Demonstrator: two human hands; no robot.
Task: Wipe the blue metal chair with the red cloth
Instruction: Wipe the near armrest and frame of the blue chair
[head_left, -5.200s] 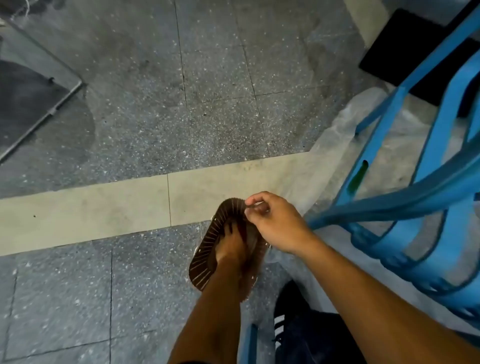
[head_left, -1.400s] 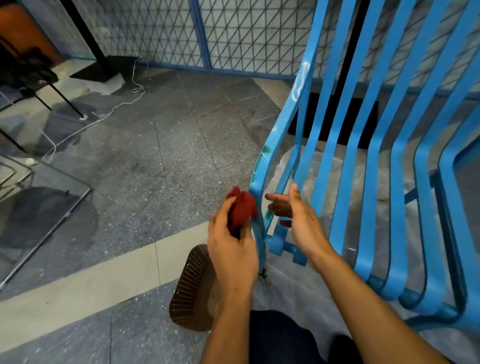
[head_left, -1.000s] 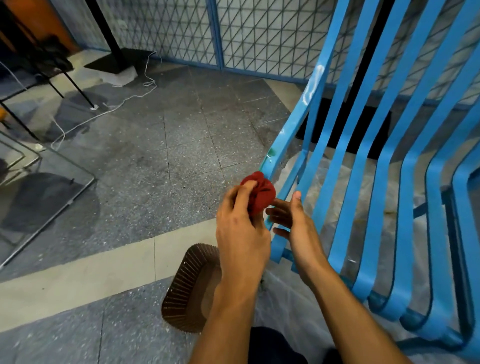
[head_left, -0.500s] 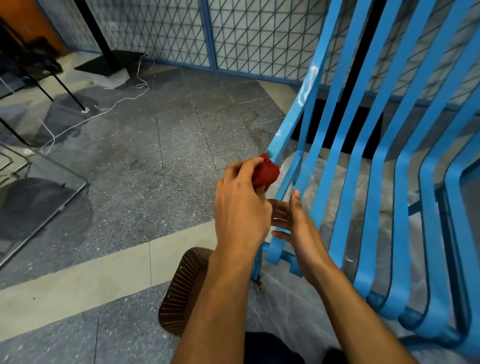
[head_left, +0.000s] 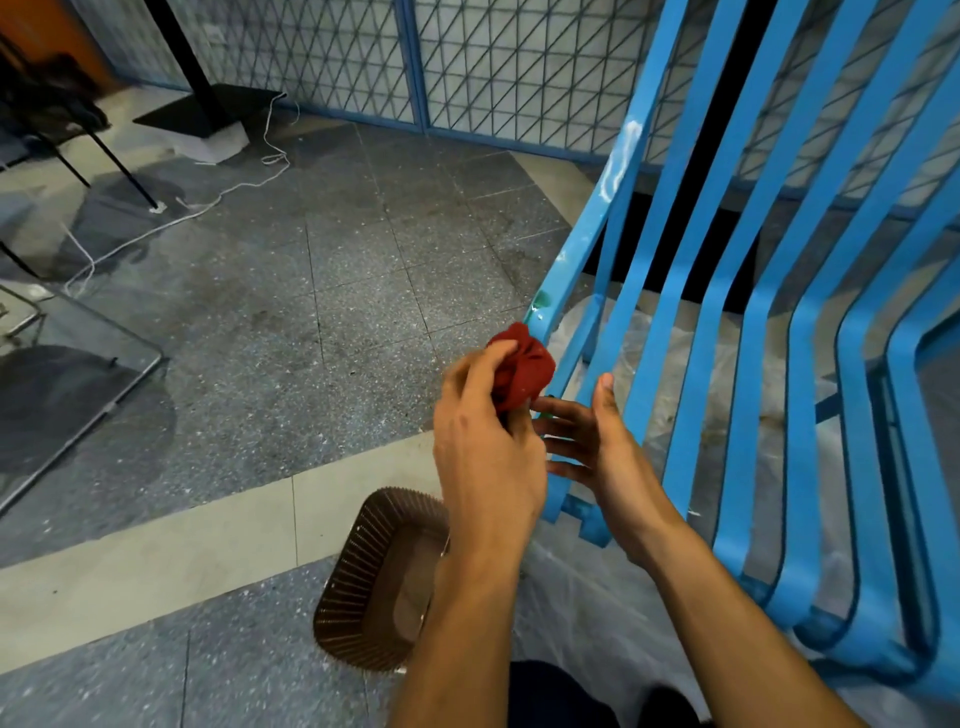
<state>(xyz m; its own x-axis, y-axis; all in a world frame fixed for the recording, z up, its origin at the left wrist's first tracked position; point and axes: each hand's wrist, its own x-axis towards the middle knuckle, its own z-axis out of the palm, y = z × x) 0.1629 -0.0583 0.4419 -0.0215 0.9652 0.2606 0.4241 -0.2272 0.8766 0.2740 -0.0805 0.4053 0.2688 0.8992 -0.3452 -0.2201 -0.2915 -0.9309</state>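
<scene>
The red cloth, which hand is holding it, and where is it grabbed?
The left hand grips the bunched red cloth by its lower end, fingers curled round it. The right hand is open and holds nothing.

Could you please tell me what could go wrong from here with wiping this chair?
The red cloth is bunched tight in the left hand, so it may skip parts of the blue metal chair, such as the pale smears higher up the outer slat. The right hand is open close beside the cloth and might get bumped.
</scene>
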